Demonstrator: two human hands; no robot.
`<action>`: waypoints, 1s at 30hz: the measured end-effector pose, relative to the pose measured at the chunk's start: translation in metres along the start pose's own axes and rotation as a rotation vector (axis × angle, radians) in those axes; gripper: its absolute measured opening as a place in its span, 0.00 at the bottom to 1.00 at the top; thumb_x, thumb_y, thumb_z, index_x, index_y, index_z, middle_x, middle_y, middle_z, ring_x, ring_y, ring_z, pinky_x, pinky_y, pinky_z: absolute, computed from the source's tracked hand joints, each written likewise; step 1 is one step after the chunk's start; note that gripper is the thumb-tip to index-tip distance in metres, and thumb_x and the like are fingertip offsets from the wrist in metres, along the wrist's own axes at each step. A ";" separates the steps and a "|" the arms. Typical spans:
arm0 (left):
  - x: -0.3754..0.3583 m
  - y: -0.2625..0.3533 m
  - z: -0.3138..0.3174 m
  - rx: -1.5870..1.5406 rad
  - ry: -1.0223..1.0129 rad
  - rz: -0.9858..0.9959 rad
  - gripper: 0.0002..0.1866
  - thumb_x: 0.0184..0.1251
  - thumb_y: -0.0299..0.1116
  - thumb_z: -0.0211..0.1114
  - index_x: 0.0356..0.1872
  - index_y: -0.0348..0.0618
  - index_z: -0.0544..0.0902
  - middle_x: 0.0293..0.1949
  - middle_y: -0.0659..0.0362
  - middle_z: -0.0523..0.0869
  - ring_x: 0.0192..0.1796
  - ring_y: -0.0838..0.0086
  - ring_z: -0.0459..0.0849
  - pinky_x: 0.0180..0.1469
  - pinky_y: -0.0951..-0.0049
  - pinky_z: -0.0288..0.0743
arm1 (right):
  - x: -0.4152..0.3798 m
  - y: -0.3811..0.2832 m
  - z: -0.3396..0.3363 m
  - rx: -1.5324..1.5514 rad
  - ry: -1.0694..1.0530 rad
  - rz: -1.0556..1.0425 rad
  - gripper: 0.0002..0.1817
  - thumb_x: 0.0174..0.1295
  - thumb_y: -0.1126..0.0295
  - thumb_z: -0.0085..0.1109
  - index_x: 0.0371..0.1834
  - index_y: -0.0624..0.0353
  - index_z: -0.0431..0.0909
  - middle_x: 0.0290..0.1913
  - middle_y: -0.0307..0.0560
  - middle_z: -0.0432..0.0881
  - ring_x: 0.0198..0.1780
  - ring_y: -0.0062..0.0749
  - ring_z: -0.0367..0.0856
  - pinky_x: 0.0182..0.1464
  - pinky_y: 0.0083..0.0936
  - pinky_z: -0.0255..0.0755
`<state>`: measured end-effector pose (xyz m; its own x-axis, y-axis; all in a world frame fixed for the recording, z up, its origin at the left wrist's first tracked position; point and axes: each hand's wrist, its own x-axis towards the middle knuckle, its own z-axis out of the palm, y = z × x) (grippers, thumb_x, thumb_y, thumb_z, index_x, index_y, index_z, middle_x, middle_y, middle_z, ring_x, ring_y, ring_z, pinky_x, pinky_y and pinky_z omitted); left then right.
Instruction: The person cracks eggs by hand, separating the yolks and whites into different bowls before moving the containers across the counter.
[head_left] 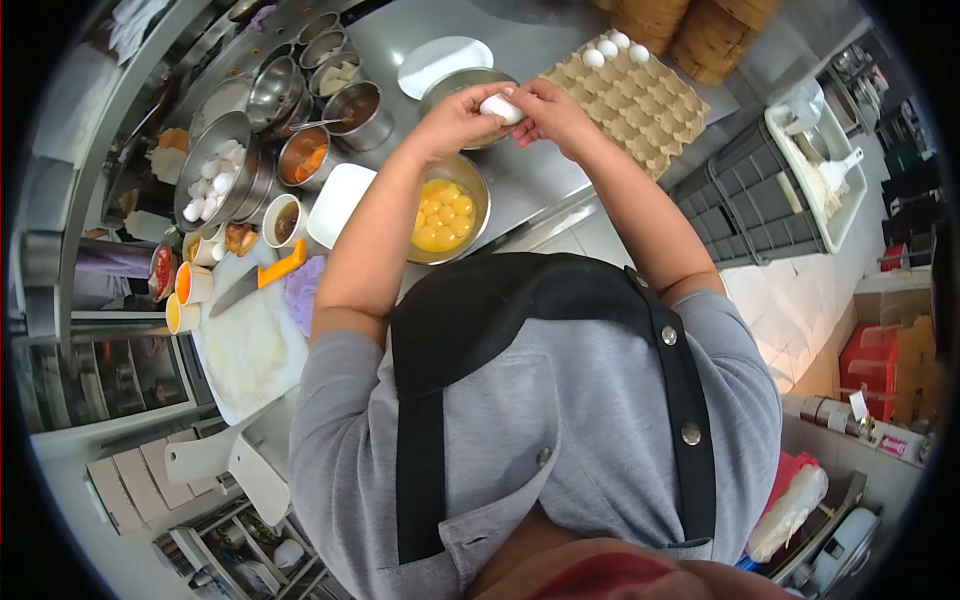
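Observation:
Both hands meet around a white egg (501, 108) above a metal bowl (440, 92) at the top middle. My left hand (456, 122) is closed round the egg's left side. My right hand (547, 115) has its fingers bent against the egg's right end. Nearer to me, a steel bowl (484, 205) holds several yellow yolks (441, 214) in liquid, partly behind my left forearm. To the right, a cardboard egg tray (630, 105) carries several white eggs (606, 48) at its far edge, with bare sockets in the rest.
A white plate (445, 66) lies behind the bowls. At left stand a bowl of white eggshells or eggs (212, 180), metal containers, a white tray (340, 205), and a cutting board (250, 350) with an orange-handled knife (282, 265). A grey crate (740, 200) is at right.

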<state>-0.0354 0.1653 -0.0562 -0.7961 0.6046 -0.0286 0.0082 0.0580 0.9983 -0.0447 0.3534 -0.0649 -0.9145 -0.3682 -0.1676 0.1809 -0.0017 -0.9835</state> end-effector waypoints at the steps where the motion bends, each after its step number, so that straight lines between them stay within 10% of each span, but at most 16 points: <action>1: -0.002 -0.001 -0.002 -0.115 0.055 0.006 0.26 0.61 0.24 0.57 0.63 0.42 0.65 0.53 0.60 0.75 0.54 0.77 0.75 0.55 0.77 0.71 | 0.007 -0.007 0.001 -0.003 -0.013 -0.013 0.25 0.56 0.55 0.61 0.48 0.66 0.71 0.34 0.46 0.78 0.32 0.25 0.78 0.32 0.22 0.74; 6: -0.013 -0.004 -0.012 -0.482 0.288 0.038 0.22 0.61 0.22 0.56 0.58 0.37 0.69 0.51 0.59 0.76 0.51 0.77 0.77 0.56 0.75 0.72 | 0.023 -0.009 0.018 -0.284 0.049 -0.448 0.19 0.53 0.64 0.61 0.45 0.63 0.78 0.33 0.45 0.81 0.32 0.24 0.78 0.36 0.22 0.73; 15: -0.004 -0.004 -0.008 -0.397 0.423 0.037 0.20 0.61 0.22 0.51 0.56 0.35 0.70 0.50 0.57 0.77 0.50 0.73 0.78 0.55 0.74 0.72 | 0.044 0.003 0.035 -0.565 0.114 -0.595 0.20 0.44 0.70 0.60 0.45 0.57 0.79 0.38 0.53 0.82 0.36 0.39 0.81 0.42 0.28 0.74; 30: 0.035 -0.024 -0.031 -0.321 0.592 -0.174 0.18 0.58 0.18 0.50 0.52 0.28 0.70 0.43 0.50 0.78 0.43 0.67 0.81 0.46 0.73 0.78 | 0.062 0.010 0.030 -0.607 0.164 -0.483 0.20 0.46 0.69 0.59 0.45 0.60 0.78 0.35 0.55 0.82 0.38 0.42 0.81 0.43 0.31 0.74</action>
<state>-0.0820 0.1607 -0.0794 -0.9664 0.0677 -0.2480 -0.2562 -0.1779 0.9501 -0.0890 0.3023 -0.0834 -0.8919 -0.3139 0.3254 -0.4349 0.3985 -0.8075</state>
